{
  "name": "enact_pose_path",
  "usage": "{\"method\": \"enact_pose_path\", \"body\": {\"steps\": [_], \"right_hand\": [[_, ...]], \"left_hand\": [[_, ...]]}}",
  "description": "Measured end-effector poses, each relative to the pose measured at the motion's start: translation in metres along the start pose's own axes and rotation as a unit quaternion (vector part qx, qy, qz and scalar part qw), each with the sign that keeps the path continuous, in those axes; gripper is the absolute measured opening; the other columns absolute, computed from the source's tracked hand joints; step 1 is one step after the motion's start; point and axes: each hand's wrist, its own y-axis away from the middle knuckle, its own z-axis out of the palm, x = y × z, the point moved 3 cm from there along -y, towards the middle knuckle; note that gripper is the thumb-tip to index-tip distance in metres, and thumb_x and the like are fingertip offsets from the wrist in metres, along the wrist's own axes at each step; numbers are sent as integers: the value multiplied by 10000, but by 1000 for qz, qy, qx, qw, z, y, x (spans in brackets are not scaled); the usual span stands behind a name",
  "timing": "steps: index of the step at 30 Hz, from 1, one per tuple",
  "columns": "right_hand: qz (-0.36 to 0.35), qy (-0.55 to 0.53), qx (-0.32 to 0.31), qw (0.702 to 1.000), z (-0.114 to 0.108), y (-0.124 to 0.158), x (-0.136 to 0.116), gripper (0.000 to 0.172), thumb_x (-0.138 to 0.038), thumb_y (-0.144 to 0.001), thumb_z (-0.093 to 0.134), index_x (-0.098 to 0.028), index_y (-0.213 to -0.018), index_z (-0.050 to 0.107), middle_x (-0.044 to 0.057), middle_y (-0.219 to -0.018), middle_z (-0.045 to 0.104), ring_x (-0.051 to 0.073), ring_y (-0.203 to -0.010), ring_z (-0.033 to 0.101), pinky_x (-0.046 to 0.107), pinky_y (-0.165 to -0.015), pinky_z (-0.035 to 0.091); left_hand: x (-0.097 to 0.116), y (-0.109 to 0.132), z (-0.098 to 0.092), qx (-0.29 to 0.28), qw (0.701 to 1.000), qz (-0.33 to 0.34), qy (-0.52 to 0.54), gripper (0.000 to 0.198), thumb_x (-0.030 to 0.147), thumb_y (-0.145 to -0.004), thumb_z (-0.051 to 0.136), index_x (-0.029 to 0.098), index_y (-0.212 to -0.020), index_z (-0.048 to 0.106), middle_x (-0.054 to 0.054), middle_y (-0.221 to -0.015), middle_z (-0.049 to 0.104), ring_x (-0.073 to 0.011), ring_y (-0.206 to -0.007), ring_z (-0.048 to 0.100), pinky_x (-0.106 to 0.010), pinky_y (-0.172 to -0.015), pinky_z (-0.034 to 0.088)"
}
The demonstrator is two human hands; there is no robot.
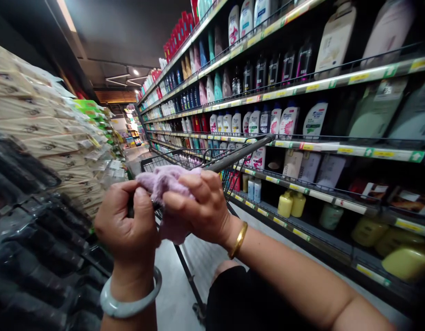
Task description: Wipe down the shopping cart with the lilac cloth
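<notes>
My right hand [201, 207], with a gold bracelet at the wrist, is closed on a lilac cloth [164, 180]. The cloth wraps over the dark handle [241, 154] of a shopping cart and hangs down below it. Close by on the left, my left hand [127, 220] is curled in a fist around the handle's left end, its thumb against the cloth's edge. A pale grey bangle circles that wrist. Fingers and cloth hide the handle's left part. Beyond the hands stands the cart's wire basket [164, 161].
Shelves [322, 146] of shampoo and other bottles run along the right, near the cart. Piled packages in beige wrapping [36, 119] and dark plastic-wrapped goods [29, 266] line the left. Between them an aisle with a grey floor [172, 294] leads to a lit area.
</notes>
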Motion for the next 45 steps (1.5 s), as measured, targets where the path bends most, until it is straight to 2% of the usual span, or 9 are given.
{"method": "enact_pose_path", "body": {"steps": [7,13,18,22,28,33,36,42,45], "right_hand": [[172,28,2,985,-2,1,18,282,-428,-994,581,-299,-1227,673,78,-1258,639,267,-1202,536,462,-1073,419],[-7,-14,-27,1000,-2,1,-5,205,-438,-967,641,-411,-1162,698,-5,-1234,680,223,-1183,556,393,-1073,411],[180,-26,-45,982,-11,-19,22,249,-381,-984,561,-252,-1135,711,76,-1179,707,253,-1165,583,435,-1074,400],[39,-183,-258,948,-4,-68,15,213,-327,-943,604,-246,-1092,732,31,-1124,723,203,-1047,617,343,-962,434],[97,-166,-549,814,22,-105,65,67,-247,-868,696,-210,-890,748,5,-779,697,144,-700,577,288,-684,392],[23,-158,-480,862,47,-115,41,117,-267,-926,655,-202,-1004,713,38,-990,745,155,-850,606,269,-745,409],[-61,-233,-520,819,61,-115,23,119,-214,-954,640,-189,-1058,692,10,-1066,746,112,-892,593,224,-775,426],[-45,77,-553,829,66,-105,82,127,-281,-940,657,-221,-935,770,44,-910,741,157,-773,604,299,-693,382],[-47,49,-520,852,66,-102,83,188,-340,-937,651,-232,-1032,772,56,-995,756,168,-841,630,292,-710,385]], "left_hand": [[5,1,0,-34,999,-13,1,171,242,-968,558,164,-874,678,-8,-782,632,-148,-751,585,-297,-750,447],[5,1,-1,-4,1000,-2,-5,151,232,-945,559,166,-898,686,-2,-793,638,-142,-742,588,-285,-726,439],[6,1,1,-24,1000,-11,6,162,228,-952,555,174,-855,672,-1,-756,623,-145,-729,574,-293,-739,437],[7,0,1,-9,1000,4,15,140,210,-936,563,181,-838,658,5,-751,615,-141,-715,567,-288,-713,427],[9,1,2,-24,1000,6,19,149,217,-956,551,191,-844,646,0,-765,613,-153,-734,581,-299,-738,437],[10,1,2,-16,1000,7,7,154,196,-962,532,208,-842,627,6,-758,601,-156,-732,572,-298,-728,431],[9,0,0,-19,1000,15,5,146,197,-957,538,207,-844,630,5,-768,610,-153,-738,575,-297,-733,435],[7,0,-2,-47,999,11,-1,154,213,-971,528,204,-848,621,6,-775,612,-144,-742,577,-286,-729,435],[8,1,-1,-34,999,14,-5,151,210,-973,520,207,-861,620,14,-772,612,-138,-741,583,-275,-732,442]]}}
